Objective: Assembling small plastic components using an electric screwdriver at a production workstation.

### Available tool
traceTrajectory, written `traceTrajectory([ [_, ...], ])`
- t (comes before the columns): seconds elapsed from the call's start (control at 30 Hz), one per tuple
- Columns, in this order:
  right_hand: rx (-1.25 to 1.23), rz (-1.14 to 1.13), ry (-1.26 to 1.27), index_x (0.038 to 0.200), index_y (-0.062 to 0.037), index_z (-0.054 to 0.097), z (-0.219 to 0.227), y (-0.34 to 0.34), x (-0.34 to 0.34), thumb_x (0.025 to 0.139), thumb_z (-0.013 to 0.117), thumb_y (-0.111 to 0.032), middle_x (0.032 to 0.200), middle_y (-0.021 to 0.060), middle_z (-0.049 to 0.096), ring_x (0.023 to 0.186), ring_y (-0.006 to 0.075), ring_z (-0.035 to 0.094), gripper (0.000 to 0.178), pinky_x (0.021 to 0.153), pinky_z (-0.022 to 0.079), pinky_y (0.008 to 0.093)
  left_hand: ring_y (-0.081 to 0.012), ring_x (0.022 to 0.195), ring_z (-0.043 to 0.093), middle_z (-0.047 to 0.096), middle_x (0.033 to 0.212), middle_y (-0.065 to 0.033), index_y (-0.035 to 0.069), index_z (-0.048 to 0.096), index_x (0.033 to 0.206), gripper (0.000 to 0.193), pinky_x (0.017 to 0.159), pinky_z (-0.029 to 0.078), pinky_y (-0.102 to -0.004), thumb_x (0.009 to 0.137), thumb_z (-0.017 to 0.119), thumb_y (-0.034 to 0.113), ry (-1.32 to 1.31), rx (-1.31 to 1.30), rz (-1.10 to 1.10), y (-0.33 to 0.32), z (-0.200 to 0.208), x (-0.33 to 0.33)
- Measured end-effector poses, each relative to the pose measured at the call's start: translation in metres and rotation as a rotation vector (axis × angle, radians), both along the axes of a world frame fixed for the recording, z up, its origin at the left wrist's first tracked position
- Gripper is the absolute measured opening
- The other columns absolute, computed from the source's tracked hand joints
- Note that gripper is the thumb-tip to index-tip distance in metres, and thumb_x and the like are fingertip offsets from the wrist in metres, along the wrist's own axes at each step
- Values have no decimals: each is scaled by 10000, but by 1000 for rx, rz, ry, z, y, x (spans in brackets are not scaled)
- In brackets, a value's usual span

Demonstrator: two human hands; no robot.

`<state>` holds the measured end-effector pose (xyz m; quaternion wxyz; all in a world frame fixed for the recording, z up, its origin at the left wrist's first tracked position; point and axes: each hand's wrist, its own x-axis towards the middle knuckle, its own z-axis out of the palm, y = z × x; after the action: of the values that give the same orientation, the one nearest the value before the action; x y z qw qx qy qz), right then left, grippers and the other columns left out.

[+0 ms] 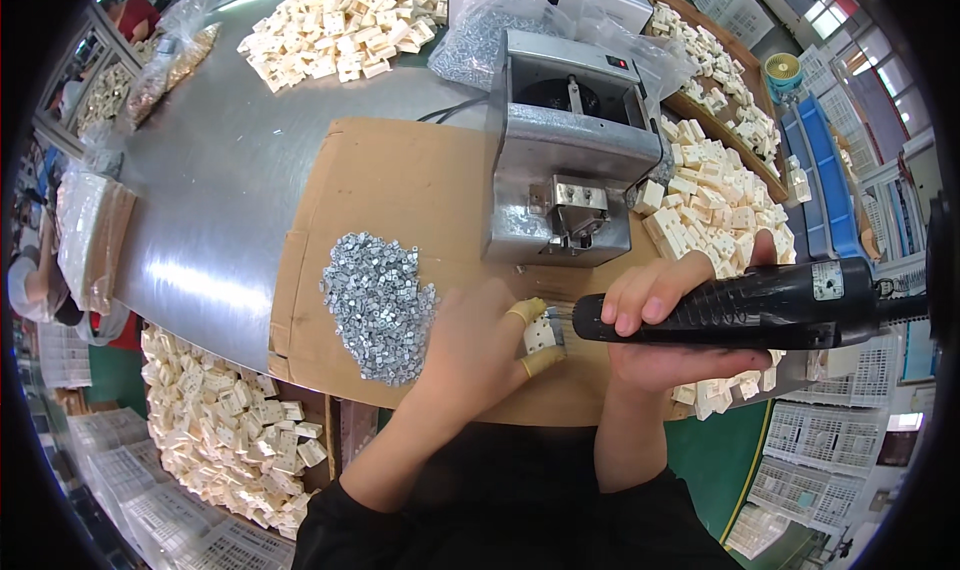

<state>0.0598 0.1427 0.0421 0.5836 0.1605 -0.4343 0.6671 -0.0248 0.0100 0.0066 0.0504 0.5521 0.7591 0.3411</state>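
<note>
My right hand (657,295) is wrapped round a black electric screwdriver (770,305), which lies nearly level with its tip toward the left. My left hand (470,345), slightly blurred by motion, wears yellowish covers on its thumb and a finger. Between these it grips a small cream-white plastic block (541,336) with dark holes, just in front of the screwdriver's tip. Beside my left hand, a heap of small silvery metal nuts (375,305) lies on a cardboard sheet (400,180). Behind both hands stands a grey metal screw feeder (570,150).
Cream plastic blocks (715,195) are heaped right of the feeder, with another pile (345,25) at the back. More fill a box (230,420) at lower left. A bag of screws (490,35) sits behind the feeder. A blue crate (830,170) stands far right.
</note>
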Motion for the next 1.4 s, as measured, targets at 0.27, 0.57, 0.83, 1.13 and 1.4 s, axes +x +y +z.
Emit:
traceTrajectory([
  [0.27, -12, -42, -135, 1548, -182, 101, 3, -1, 7, 883, 342, -781, 736, 102, 501, 474, 196, 498, 927, 450, 480, 352, -241, 806, 582, 590, 841, -45, 74, 720, 1026, 464, 738, 432, -399, 693, 805, 387, 7, 1, -2, -3, 7, -1],
  [0.57, -25, 85, -7, 1538, -145, -19, 0, -4, 4, 875, 473, -724, 797, 214, 582, 575, 280, 587, 1009, 532, 548, 397, -246, 859, 602, 618, 881, -59, 76, 718, 1031, 468, 765, 442, -397, 704, 792, 404, 14, -59, 17, -3, 9, 0],
  [0.83, -12, 20, -87, 1527, -141, 6, -4, -5, 1, 864, 426, -758, 765, 176, 560, 532, 248, 551, 999, 497, 522, 370, -256, 872, 601, 618, 895, -69, 72, 710, 1037, 475, 770, 445, -397, 719, 777, 419, 8, -96, 6, 0, 10, 1],
  [1.13, 60, -64, -259, 1518, -121, 69, 0, -12, 2, 869, 423, -760, 725, 134, 542, 479, 215, 519, 977, 462, 507, 351, -273, 920, 600, 619, 920, -84, 72, 694, 1081, 464, 798, 451, -415, 739, 761, 378, 42, -132, -41, -2, 15, -2],
  [1.4, -5, -88, -487, 1422, -46, 173, 12, -24, -3, 784, 565, -777, 686, 129, 560, 505, 192, 547, 1047, 496, 495, 309, -282, 950, 602, 619, 969, -93, 77, 685, 1020, 361, 836, 454, -418, 764, 730, 328, 40, -144, -39, -1, 20, 1],
])
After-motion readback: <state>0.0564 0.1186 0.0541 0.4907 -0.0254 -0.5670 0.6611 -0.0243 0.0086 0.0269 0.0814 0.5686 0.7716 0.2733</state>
